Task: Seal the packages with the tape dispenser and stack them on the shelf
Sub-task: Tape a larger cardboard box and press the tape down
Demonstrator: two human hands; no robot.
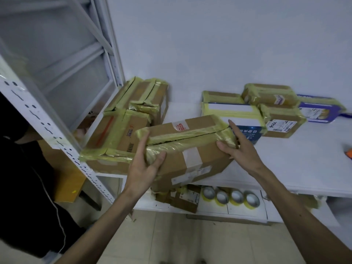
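At shelf (pixel 285 159) edge, taped box (pixel 190 149), left hand (pixel 144 166) gripping it, right hand (pixel 242 149) with fingers (pixel 233 128) spread.

Plain white wall (pixel 228 44) behind. White metal shelf rack (pixel 111 44) at left, perforated upright (pixel 38 119). Beige tile floor (pixel 190 241) below. Dim, cool light.
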